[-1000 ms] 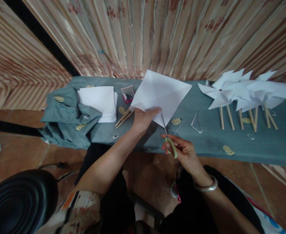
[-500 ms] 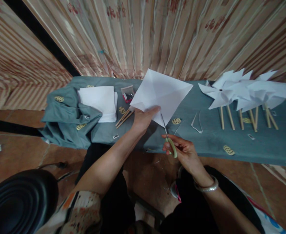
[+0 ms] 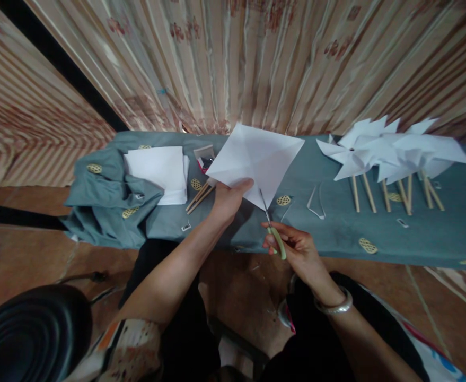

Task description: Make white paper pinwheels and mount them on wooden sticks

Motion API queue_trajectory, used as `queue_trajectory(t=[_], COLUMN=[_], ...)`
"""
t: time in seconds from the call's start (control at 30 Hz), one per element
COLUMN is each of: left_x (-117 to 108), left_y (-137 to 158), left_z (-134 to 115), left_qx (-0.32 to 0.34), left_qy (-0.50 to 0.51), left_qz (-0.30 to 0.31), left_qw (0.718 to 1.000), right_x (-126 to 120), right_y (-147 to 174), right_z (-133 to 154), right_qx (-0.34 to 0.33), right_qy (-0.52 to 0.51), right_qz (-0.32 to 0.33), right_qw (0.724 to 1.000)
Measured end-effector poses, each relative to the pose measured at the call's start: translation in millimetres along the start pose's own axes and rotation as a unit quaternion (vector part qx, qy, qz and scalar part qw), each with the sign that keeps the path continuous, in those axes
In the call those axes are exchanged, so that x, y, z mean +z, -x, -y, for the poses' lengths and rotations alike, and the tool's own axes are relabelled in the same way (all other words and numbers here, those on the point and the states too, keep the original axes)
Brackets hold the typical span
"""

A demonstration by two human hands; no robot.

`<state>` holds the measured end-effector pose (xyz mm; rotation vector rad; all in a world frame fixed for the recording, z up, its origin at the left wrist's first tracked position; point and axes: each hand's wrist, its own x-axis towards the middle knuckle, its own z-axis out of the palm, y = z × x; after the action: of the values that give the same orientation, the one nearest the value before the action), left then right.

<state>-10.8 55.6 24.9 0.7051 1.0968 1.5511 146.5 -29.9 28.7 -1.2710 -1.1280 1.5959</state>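
Observation:
A white square sheet of paper (image 3: 258, 154) with crease lines is held up over the cloth-covered table. My left hand (image 3: 229, 200) grips its lower left edge, thumb on top and the other fingers hidden beneath. My right hand (image 3: 292, 241) is closed round the green handles of a pair of scissors (image 3: 277, 239). The blades reach into the paper at its near corner, pointing away from me. Just left of the paper lie several wooden sticks (image 3: 201, 198) and a small open box (image 3: 204, 158) with dark bits inside.
White paper pinwheels (image 3: 360, 148) on wooden sticks lie at the right. A stack of white paper (image 3: 157, 172) sits at the left, near bunched grey-green cloth (image 3: 97, 196). Thin paper offcuts (image 3: 314, 204) lie right of the scissors. A striped curtain (image 3: 217, 63) hangs behind the table.
The whole view has shifted slightly. My hands keep their grips, with the scissor blades still in the paper's near corner; the left thumb now looks slightly farther from the blades.

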Motion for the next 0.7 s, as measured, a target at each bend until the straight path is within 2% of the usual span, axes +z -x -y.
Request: queue_trajectory(t=[0.2,0.43,0.7], left_x=[1.1,1.2,-0.2], left_y=[5.6,6.7,7.3], left_z=[0.0,0.0,2.3], left_qx=[-0.009,-0.008,-0.001], left_qy=[-0.014,-0.020,-0.010], left_qz=[0.014,0.009,0.014], left_qw=[1.000,1.000,1.000], right_x=[0.4,-1.0,-0.9], right_y=[-0.3,-0.7,-1.1], right_z=[1.3,2.3,1.3], right_qx=[-0.032,-0.040,-0.029], right_qy=[0.034,0.069,0.035], right_qz=[-0.002,0.007,-0.001], right_qw=[0.999,0.997,0.999])
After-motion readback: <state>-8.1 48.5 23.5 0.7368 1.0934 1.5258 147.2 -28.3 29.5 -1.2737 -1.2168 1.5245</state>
